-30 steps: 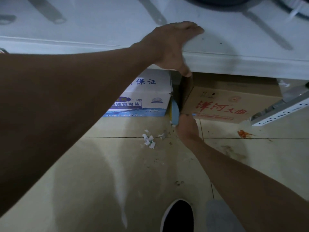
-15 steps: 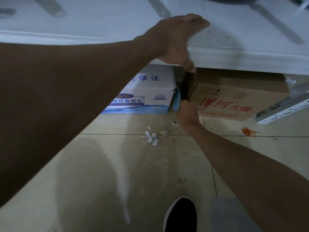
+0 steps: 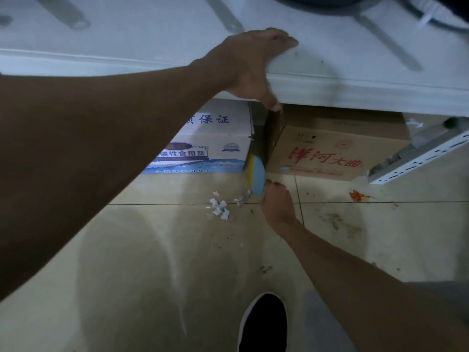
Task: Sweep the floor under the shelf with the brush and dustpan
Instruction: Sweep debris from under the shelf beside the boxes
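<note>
Sweep midway | right hand [image 3: 278, 201] grips brush [image 3: 256, 177] between boxes, 12 o'clock | left hand [image 3: 250, 66] open, braced on shelf [image 3: 355, 80] | paper scraps [image 3: 219, 208] uncollected, dustpan unseen

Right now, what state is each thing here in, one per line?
Left hand: open, braced flat on the white shelf edge.
Right hand: closed on the blue and yellow brush.
Blue and yellow brush: upright, in the gap between the boxes.
White paper scraps: scattered on the floor, unswept.
Brown cardboard box: closed.
</note>
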### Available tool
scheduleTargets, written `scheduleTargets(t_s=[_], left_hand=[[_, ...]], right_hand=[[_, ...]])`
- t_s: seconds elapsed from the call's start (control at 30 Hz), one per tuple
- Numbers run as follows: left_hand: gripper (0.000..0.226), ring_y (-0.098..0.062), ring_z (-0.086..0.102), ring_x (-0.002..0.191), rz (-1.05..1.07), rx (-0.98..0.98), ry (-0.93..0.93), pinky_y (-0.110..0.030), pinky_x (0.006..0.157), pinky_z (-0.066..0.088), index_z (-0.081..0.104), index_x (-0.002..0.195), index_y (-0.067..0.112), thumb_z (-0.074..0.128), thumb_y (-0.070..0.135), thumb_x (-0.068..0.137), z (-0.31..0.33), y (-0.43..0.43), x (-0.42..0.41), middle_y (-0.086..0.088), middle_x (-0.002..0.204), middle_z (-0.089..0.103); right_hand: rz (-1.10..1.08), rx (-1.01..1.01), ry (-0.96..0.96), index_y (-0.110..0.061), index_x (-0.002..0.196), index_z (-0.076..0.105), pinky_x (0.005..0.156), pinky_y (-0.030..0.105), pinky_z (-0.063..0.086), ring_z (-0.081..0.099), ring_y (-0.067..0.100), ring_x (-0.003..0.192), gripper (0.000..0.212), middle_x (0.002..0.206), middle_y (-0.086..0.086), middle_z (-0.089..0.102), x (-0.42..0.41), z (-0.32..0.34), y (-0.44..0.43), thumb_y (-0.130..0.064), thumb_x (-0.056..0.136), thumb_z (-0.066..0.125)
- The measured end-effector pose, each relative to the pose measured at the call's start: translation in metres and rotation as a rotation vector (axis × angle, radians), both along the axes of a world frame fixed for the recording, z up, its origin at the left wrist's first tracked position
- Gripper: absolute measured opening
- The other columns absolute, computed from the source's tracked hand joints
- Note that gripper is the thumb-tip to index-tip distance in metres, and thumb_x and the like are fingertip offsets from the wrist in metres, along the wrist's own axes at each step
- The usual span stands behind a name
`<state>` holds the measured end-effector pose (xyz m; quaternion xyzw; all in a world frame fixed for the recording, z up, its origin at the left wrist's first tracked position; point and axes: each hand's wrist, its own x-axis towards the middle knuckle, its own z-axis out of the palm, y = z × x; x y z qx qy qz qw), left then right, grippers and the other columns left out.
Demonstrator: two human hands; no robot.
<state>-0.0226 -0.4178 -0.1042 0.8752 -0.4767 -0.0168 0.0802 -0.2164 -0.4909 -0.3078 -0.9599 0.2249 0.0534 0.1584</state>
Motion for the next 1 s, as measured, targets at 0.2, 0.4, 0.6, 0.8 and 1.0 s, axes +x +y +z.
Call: scheduleTargets(t_s=[0.2,0.4,0.6,0.8,1.0], left_hand=[[0.117,-0.021,0.021,0.147,-0.003,0.002,0.006,-0.044,0.118,0.022,0.015,0.155,0.03,0.073,0.069,0.062,0.002,0.001,-0.001,0.006,0.162,0.018],[0.117,-0.02,0.018,0.148,-0.002,0.016,0.0,-0.043,0.118,0.02,0.014,0.156,0.03,0.072,0.07,0.063,0.002,0.002,0.0,0.005,0.162,0.015],[0.117,-0.019,0.021,0.147,-0.004,0.001,0.002,-0.042,0.117,0.022,0.016,0.155,0.03,0.072,0.07,0.061,0.001,0.003,0.0,0.008,0.162,0.018],[0.116,-0.02,0.021,0.147,-0.009,-0.003,-0.003,-0.042,0.116,0.021,0.016,0.156,0.028,0.073,0.069,0.063,0.002,0.002,-0.001,0.007,0.162,0.018],[0.116,-0.02,0.021,0.147,-0.007,-0.003,-0.013,-0.042,0.116,0.021,0.016,0.156,0.029,0.072,0.069,0.063,0.0,0.002,0.0,0.006,0.162,0.018]], right_hand=[[-0.027,-0.099,0.045,-0.002,0.113,0.057,0.076,0.035,0.047,0.062,0.032,0.096,0.028,0.105,0.018,0.063,-0.012,0.025,-0.022,0.0,0.09,0.042],[0.095,-0.206,0.022,-0.006,0.094,0.056,0.06,0.031,0.039,0.048,0.023,0.066,0.015,0.076,0.011,0.047,-0.019,0.039,-0.046,0.006,0.085,0.052],[0.185,-0.251,0.237,-0.002,0.12,0.052,0.083,0.037,0.044,0.057,0.033,0.105,0.031,0.116,0.019,0.056,-0.01,0.033,-0.036,0.003,0.092,0.04],[0.294,-0.236,0.226,-0.005,0.116,0.064,0.081,0.033,0.053,0.066,0.027,0.1,0.028,0.113,0.016,0.064,-0.005,0.024,0.027,-0.001,0.094,0.047],[0.404,-0.1,0.129,-0.004,0.098,0.069,0.07,0.031,0.054,0.07,0.028,0.086,0.016,0.099,0.019,0.067,-0.004,0.018,0.081,0.0,0.086,0.059]])
